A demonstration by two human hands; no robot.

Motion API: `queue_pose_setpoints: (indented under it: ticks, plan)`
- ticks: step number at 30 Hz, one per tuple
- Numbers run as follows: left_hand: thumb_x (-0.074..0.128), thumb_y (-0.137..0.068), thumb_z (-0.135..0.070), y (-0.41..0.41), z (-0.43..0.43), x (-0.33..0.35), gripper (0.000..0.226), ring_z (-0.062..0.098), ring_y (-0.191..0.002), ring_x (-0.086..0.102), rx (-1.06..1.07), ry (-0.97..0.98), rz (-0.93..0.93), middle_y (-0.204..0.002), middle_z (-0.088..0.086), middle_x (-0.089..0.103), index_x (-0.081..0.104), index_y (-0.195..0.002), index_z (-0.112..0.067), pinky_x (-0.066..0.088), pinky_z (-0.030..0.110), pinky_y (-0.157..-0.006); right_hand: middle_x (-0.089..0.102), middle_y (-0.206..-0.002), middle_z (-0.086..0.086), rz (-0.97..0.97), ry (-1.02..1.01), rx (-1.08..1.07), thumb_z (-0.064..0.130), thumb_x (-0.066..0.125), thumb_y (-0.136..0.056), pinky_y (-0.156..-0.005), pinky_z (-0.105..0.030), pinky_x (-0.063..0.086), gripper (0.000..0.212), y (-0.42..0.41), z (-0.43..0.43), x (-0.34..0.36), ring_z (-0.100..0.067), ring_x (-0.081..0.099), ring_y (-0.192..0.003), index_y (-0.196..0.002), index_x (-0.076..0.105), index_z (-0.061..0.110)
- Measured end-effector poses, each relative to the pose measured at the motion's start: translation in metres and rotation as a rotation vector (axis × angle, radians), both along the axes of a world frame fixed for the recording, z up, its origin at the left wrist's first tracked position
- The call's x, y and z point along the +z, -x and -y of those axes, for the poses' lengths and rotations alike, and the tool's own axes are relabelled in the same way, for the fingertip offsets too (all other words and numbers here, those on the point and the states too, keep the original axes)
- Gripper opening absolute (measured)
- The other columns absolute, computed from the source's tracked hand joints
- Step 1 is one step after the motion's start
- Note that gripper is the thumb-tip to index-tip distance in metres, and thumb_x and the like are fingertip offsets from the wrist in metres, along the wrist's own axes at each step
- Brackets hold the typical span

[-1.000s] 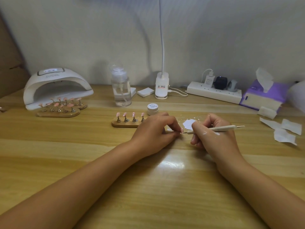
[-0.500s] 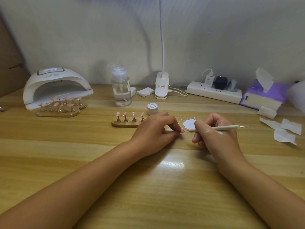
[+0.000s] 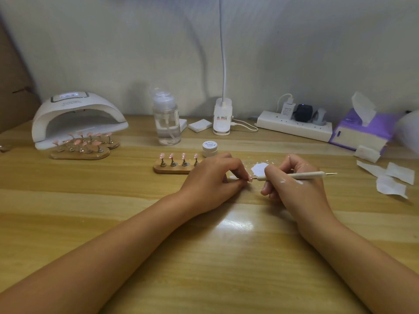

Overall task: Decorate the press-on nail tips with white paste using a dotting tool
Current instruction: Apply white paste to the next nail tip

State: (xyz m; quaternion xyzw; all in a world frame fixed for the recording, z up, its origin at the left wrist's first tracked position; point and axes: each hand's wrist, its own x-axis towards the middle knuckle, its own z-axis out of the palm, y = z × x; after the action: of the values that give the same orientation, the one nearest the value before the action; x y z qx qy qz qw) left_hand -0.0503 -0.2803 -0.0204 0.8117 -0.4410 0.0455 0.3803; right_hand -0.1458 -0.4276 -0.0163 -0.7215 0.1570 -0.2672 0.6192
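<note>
Nail tip pinched by left hand lies beside dotting tool.

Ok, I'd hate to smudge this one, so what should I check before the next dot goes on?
1. Tip held: ok, the left hand pinches the nail tip at its fingertips.
2. Tool grip: ok, the right hand grips the dotting tool like a pen, point aimed at the nail tip.
3. Paste on the point: cannot tell, too small.
4. Paste supply: ok, the white paste patch lies on the table just behind the tool.
5. Clean hand: not ok, white smears on the right hand's back.
</note>
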Motion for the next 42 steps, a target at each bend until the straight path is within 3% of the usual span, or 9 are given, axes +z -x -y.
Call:
queue_pose_setpoints:
  ticks: [6,12,18,30,35,42]
  plan:
    - [0.075,-0.085,-0.020,-0.0009,0.0000,-0.0018,0.015,-0.006,-0.067,0.055,0.006,-0.012,-0.003,-0.088,-0.016,0.058,0.070,-0.085,-0.034,0.045,0.020,-0.066,0.065,-0.051,-0.009,0.011,-0.007,-0.006,0.008,0.064,-0.081,-0.045,-0.020,0.041,0.031,0.0001,0.0002,0.0004,-0.010,0.050,-0.042,-0.062,0.042,0.018]
    - [0.075,-0.085,-0.021,-0.0014,-0.0001,-0.0010,0.026,-0.004,-0.066,0.055,0.004,-0.006,0.009,-0.087,-0.017,0.057,0.062,-0.081,-0.043,0.045,0.021,-0.066,0.065,-0.052,-0.009,0.011,0.002,0.006,0.007,0.064,-0.081,-0.050,-0.024,0.042,0.031,0.0001,0.0000,-0.0002,-0.011,0.051,-0.043,-0.061,0.043,0.018]
    - [0.075,-0.085,-0.021,-0.0024,0.0001,-0.0029,0.021,-0.002,-0.064,0.054,0.011,-0.006,0.007,-0.087,-0.017,0.056,0.067,-0.083,-0.040,0.047,0.023,-0.066,0.066,-0.052,-0.009,0.034,-0.019,-0.003,0.009,0.064,-0.081,-0.045,-0.017,0.043,0.026,0.0004,0.0007,0.0012,-0.009,0.052,-0.042,-0.065,0.045,0.014]
    - [0.075,-0.085,-0.020,-0.0027,0.0002,-0.0035,0.018,-0.003,-0.063,0.054,0.008,-0.008,0.008,-0.087,-0.016,0.056,0.069,-0.083,-0.037,0.045,0.022,-0.066,0.069,-0.057,-0.011,0.010,0.020,0.016,0.015,0.067,-0.084,-0.054,-0.029,0.044,0.027,0.0002,0.0000,0.0006,-0.010,0.055,-0.046,-0.066,0.047,0.016]
    - [0.075,-0.085,-0.020,-0.0031,0.0003,-0.0038,0.015,-0.003,-0.063,0.054,0.015,-0.004,0.010,-0.086,-0.017,0.056,0.070,-0.084,-0.034,0.045,0.023,-0.066,0.066,-0.053,-0.009,0.021,-0.006,-0.006,0.010,0.064,-0.083,-0.046,-0.021,0.042,0.029,0.0006,0.0011,0.0004,-0.011,0.052,-0.044,-0.063,0.044,0.017]
    - [0.075,-0.085,-0.020,-0.0018,-0.0001,-0.0021,0.022,-0.003,-0.063,0.055,0.010,-0.006,0.010,-0.087,-0.017,0.056,0.065,-0.082,-0.040,0.047,0.023,-0.066,0.064,-0.051,-0.009,0.014,0.002,0.008,0.008,0.064,-0.081,-0.051,-0.026,0.042,0.031,0.0004,-0.0001,0.0000,-0.011,0.050,-0.044,-0.062,0.042,0.018]
